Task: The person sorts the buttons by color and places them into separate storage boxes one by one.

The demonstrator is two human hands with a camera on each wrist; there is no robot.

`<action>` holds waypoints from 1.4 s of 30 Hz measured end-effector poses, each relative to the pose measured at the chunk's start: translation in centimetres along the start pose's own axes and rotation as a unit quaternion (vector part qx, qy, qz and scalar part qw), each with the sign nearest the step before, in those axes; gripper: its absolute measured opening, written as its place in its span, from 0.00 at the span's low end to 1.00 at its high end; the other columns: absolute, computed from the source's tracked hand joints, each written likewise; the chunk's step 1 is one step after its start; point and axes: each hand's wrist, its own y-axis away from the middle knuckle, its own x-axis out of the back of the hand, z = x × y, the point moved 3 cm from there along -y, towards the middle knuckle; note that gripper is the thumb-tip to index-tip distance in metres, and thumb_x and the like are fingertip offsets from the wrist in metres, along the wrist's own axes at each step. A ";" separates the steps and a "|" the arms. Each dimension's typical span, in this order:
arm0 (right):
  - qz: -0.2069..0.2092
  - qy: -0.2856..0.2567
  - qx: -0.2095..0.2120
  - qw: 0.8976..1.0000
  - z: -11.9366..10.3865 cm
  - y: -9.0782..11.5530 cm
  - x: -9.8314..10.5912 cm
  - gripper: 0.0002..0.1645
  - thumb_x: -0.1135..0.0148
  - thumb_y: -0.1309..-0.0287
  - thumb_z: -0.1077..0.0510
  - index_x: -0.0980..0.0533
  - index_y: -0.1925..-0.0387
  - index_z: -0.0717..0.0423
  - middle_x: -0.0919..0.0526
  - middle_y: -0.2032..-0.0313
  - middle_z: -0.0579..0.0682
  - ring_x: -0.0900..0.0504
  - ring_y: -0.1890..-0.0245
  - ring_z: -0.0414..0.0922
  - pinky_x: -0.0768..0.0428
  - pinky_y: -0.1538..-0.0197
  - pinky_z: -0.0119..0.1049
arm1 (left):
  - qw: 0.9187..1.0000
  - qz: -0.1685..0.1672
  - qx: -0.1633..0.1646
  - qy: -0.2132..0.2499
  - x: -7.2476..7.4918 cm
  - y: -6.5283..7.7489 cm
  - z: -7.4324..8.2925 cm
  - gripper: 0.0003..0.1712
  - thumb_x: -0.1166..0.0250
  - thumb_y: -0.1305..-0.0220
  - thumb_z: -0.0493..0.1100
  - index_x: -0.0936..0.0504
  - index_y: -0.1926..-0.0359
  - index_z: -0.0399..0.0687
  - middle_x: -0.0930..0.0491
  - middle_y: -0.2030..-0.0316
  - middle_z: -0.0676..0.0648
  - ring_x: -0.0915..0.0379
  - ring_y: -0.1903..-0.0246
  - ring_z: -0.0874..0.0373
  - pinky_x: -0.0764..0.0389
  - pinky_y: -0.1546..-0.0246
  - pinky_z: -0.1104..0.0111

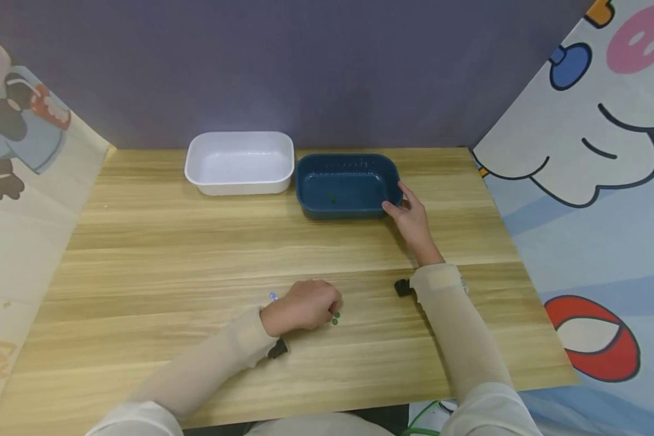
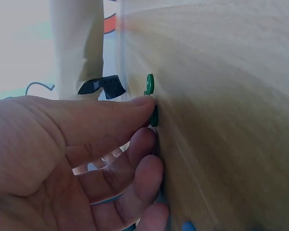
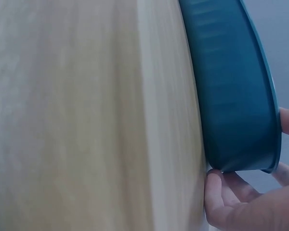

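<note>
My left hand (image 1: 327,309) lies curled on the wooden table (image 1: 169,254) near its front. In the left wrist view the thumb and forefinger of that hand (image 2: 150,120) pinch a small green bead (image 2: 154,117) against the tabletop. A second green bead (image 2: 150,83) lies just beyond it, and a blue bead (image 1: 273,296) sits by the knuckles. My right hand (image 1: 400,204) grips the near right corner of a dark blue tub (image 1: 310,181), thumb on the near wall and fingers on the end. A green speck (image 1: 332,198) lies inside the tub. The right wrist view shows the tub (image 3: 231,91) with my fingers (image 3: 216,185) under its edge.
A white tub (image 1: 240,181) stands beside the blue one at the back of the table. A purple wall closes the back. Cartoon-printed sheets flank the table on the left (image 1: 16,181) and right (image 1: 594,181). Black camera mounts (image 1: 404,287) sit at both wrists.
</note>
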 end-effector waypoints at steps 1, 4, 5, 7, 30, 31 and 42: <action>0.001 0.001 0.001 1.000 0.0 -0.2 0.0 0.45 0.36 0.32 0.55 0.47 0.21 0.50 0.38 0.31 0.68 0.27 0.36 0.57 0.22 0.50 0.33 | 1.000 0.002 0.000 -0.001 0.2 -0.1 -0.1 0.22 0.28 0.49 0.34 0.30 0.85 0.59 0.32 0.82 0.60 0.35 0.77 0.63 0.33 0.82 0.70; 0.002 -0.005 0.001 1.000 0.0 -0.8 0.1 0.45 0.35 0.33 0.56 0.46 0.21 0.49 0.37 0.31 0.67 0.27 0.36 0.57 0.21 0.47 0.38 | 1.000 0.007 -0.003 0.000 0.5 -0.2 -0.2 0.22 0.28 0.47 0.35 0.30 0.85 0.59 0.32 0.82 0.59 0.36 0.76 0.63 0.34 0.80 0.70; 0.003 -0.008 -0.001 1.000 0.2 -1.2 0.2 0.45 0.35 0.33 0.56 0.46 0.21 0.47 0.37 0.31 0.66 0.27 0.36 0.56 0.21 0.46 0.40 | 1.000 0.010 -0.006 0.001 0.6 -0.3 -0.3 0.22 0.28 0.47 0.34 0.30 0.85 0.58 0.33 0.82 0.59 0.36 0.77 0.63 0.34 0.80 0.71; 0.005 -0.011 0.000 1.000 0.8 -1.9 0.3 0.46 0.34 0.33 0.55 0.46 0.21 0.44 0.37 0.31 0.65 0.27 0.37 0.55 0.21 0.45 0.43 | 1.000 0.022 -0.013 0.001 0.7 -0.4 -0.4 0.21 0.30 0.47 0.32 0.29 0.85 0.57 0.32 0.82 0.59 0.36 0.76 0.63 0.33 0.79 0.71; 0.023 -0.003 0.003 1.000 3.9 -1.6 -0.1 0.46 0.33 0.34 0.46 0.44 0.22 0.35 0.40 0.27 0.61 0.28 0.35 0.54 0.23 0.48 0.34 | 0.998 0.055 -0.019 -0.039 -0.2 0.5 -0.6 0.23 0.37 0.50 0.30 0.37 0.89 0.57 0.38 0.85 0.58 0.44 0.82 0.64 0.35 0.87 0.73; 0.024 -0.003 0.001 1.000 4.0 -1.5 -0.1 0.45 0.33 0.34 0.47 0.44 0.22 0.35 0.39 0.27 0.61 0.28 0.36 0.54 0.23 0.49 0.34 | 0.998 0.053 -0.021 -0.037 -0.2 0.6 -0.5 0.24 0.37 0.49 0.31 0.37 0.89 0.57 0.39 0.85 0.58 0.44 0.82 0.64 0.35 0.86 0.73; 0.028 -0.010 0.001 1.000 4.0 -1.3 0.0 0.45 0.32 0.35 0.47 0.42 0.22 0.36 0.31 0.33 0.63 0.22 0.44 0.49 0.20 0.52 0.38 | 0.995 0.077 -0.017 0.062 3.9 0.6 -0.2 0.14 0.35 0.36 0.35 0.22 0.78 0.53 0.30 0.81 0.60 0.39 0.84 0.67 0.35 0.84 0.76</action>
